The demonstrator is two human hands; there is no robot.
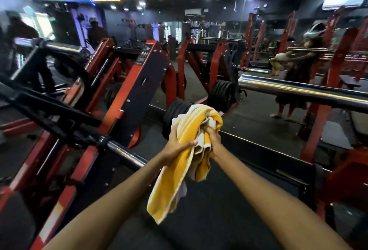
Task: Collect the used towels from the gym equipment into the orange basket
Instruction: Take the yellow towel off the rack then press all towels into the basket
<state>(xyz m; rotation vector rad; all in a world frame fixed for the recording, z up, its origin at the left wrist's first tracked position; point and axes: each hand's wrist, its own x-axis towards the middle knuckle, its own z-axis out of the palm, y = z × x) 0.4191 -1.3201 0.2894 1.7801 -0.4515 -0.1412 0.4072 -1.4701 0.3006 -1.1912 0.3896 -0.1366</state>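
Note:
A yellow towel with white stripes (175, 178) is bunched up in front of me, in the middle of the head view. My left hand (177, 144) grips its left side, thumb curled over the cloth. My right hand (214, 137) clutches the crumpled upper part. One long end of the towel hangs down below both hands. No orange basket is in view.
A red and black weight machine (135, 90) stands at left, its chrome bar (123, 153) ending just under my left forearm. Another chrome bar (298, 90) crosses at right. Black weight plates (175, 114) sit behind the towel. A wall mirror (282, 58) reflects me. Dark floor lies below.

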